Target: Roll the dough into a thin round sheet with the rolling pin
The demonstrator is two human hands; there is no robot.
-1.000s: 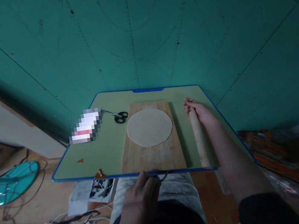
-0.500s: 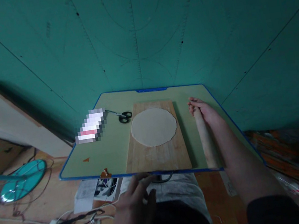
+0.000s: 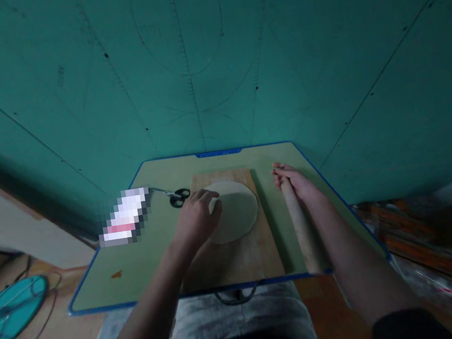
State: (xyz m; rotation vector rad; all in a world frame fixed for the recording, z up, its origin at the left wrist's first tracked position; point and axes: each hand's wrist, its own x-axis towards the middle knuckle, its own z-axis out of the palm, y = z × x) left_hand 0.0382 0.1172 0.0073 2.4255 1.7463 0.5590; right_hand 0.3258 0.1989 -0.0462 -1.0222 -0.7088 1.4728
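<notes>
A thin, pale round of rolled dough lies on a wooden cutting board. My left hand is over the dough's left side, palm down, hiding part of it. Its fingers are bent, with a gap between thumb and forefinger and nothing visible in it; whether it touches the dough I cannot tell. To the right of the board, my right hand is closed round the far end of a wooden rolling pin, which lies lengthwise along the table.
Black-handled scissors lie left of the board, beside a blurred-out bright rectangle. An orange scrap rests on the blue-edged folding table. A green wall rises behind; cables and a teal round base are on the floor.
My left hand has moved from below the table's front edge, up and forward over the dough. The right hand stays on the rolling pin. The camera view has shifted slightly.
</notes>
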